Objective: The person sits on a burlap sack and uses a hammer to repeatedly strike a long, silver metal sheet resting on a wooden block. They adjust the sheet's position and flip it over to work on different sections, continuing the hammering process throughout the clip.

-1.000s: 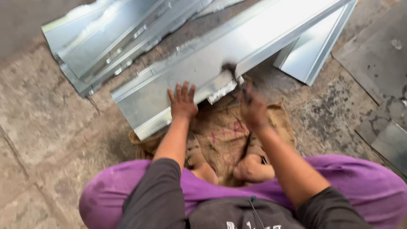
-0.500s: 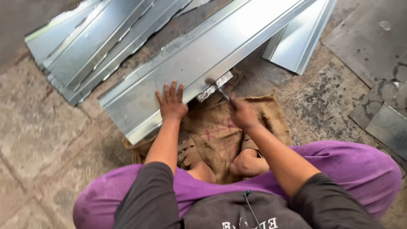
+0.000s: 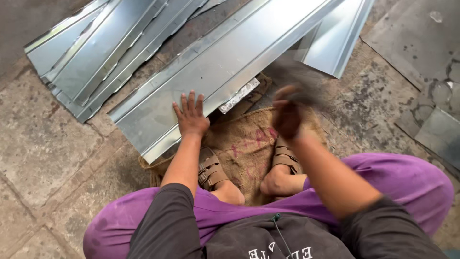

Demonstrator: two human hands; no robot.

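A long folded galvanized metal sheet [image 3: 225, 62] lies slantwise on the floor before me. My left hand [image 3: 190, 115] presses flat on its near edge, fingers spread. My right hand [image 3: 287, 112] is raised above the sacking, closed around the handle of a hammer [image 3: 304, 79] that is badly blurred by motion; its head hovers close to the sheet's folded edge. A small bright metal strip [image 3: 239, 95] pokes out from under that edge. I squat on a brown burlap sack [image 3: 244, 144] with my sandalled feet on it.
More folded metal sheets [image 3: 96, 52] are stacked to the left, and another sheet [image 3: 335, 43] lies at the upper right. Flat grey plates [image 3: 438, 132] rest on the stone floor [image 3: 43, 158] at the far right.
My right hand has swung back up and to the right with the hammer, away from the sheet's edge. My left hand stays pressed on the sheet.
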